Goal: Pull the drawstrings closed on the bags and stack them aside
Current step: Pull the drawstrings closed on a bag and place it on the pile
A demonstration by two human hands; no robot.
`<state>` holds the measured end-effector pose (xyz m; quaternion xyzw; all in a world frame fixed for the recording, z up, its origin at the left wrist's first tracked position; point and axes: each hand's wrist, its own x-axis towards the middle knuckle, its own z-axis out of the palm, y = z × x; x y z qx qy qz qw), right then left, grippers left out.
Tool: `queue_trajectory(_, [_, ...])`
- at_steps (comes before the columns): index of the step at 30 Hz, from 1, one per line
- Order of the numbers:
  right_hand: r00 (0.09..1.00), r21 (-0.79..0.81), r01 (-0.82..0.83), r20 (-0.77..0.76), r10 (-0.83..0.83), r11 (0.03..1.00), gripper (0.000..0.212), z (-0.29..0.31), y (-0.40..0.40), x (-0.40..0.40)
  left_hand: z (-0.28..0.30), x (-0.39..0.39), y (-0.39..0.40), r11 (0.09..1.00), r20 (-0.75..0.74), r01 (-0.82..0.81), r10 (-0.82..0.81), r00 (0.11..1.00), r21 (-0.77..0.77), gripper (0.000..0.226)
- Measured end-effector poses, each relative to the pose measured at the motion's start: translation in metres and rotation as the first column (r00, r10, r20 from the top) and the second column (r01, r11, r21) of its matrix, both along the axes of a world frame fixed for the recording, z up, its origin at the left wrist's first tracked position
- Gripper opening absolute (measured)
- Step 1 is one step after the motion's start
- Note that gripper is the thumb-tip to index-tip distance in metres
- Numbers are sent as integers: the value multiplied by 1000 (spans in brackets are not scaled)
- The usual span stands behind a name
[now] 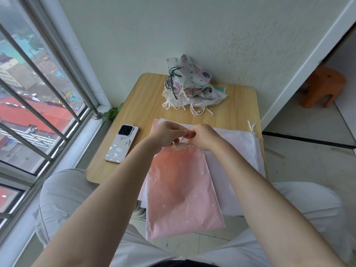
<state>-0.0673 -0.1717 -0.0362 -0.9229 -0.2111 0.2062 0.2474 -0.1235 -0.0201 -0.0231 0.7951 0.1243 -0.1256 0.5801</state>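
Observation:
A pink drawstring bag (181, 191) hangs off the near edge of the small wooden table (142, 101), its mouth gathered tight at the top. My left hand (165, 134) and my right hand (204, 136) meet just above that gathered mouth, and both pinch its drawstring between fingertips. Under the pink bag lie flat, pale pink and white bags (237, 151), one with a white tasselled cord (251, 128) at the right edge. A pile of closed, patterned drawstring bags (189, 85) sits at the table's far side against the wall.
A phone (122, 143) in a patterned case lies on the table's left side. A window with metal bars (38, 105) runs along the left. An orange plastic stool (323, 85) stands beyond a doorway at right. My knees flank the table's near edge.

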Motion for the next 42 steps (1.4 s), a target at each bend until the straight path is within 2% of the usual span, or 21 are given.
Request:
queue_trajectory(3, [998,23,-27,-55,29,999,4,6,1,-1,-4,1,-2,990,14,-128,128,992,56,19])
queue_trajectory(5, [994,-6,-82,-71,81,997,10,10,2,-1,-10,2,-2,979,29,-151,149,988,134,21])
queue_trajectory(10, [986,-220,-164,-75,151,962,13,21,1,6,-16,0,-1,969,1,-69,71,997,239,18])
queue_trajectory(12, [988,-220,-138,-99,119,966,20,27,2,8,-16,-1,-1,971,-28,-12,19,999,239,19])
queue_trajectory(14, [991,-89,-53,-128,42,995,28,30,2,12,-16,-1,-2,970,-36,52,-45,998,238,15])
queue_trajectory(16, [982,157,60,-189,-29,986,33,32,3,14,-16,-2,-3,963,-15,76,-74,997,257,17])
queue_trajectory(17, [970,314,135,-234,-61,940,26,33,4,13,-17,-2,-3,966,-6,57,-57,998,254,18])
queue_trajectory(19, [932,591,295,-350,-90,751,11,36,5,8,-17,-3,-1,980,7,12,-13,1000,198,15])
queue_trajectory(20, [926,667,333,-363,-101,667,19,35,4,9,-18,-3,1,987,5,-2,1,1000,159,16])
queue_trajectory(21, [936,699,328,-330,-120,636,27,34,3,9,-17,-3,2,993,-5,-14,14,1000,115,19])
queue_trajectory(23, [955,655,292,-232,-183,696,36,26,-2,9,-16,-3,6,999,-48,-34,34,998,13,24])
queue_trajectory(26, [964,531,254,-208,-166,809,24,11,-5,3,-16,-1,9,990,-123,-73,58,991,-118,28])
queue_trajectory(28, [971,494,206,-210,-113,845,14,5,-4,-3,-15,1,9,975,-158,-115,85,984,-189,28])
queue_trajectory(31, [981,466,164,-172,-93,869,13,-2,-1,-4,-14,2,11,957,-205,-154,104,973,-248,23])
queue_trajectory(34, [989,443,140,-113,-100,886,9,-6,0,-1,-15,0,12,956,-199,-134,83,976,-259,18])
queue_trajectory(37, [990,417,128,-100,-95,900,11,-6,-5,3,-18,-1,16,976,-124,-118,96,988,-186,15])
queue_trajectory(42, [974,442,168,-209,-81,881,15,3,-8,2,-15,1,12,989,-38,-69,65,997,-129,8])
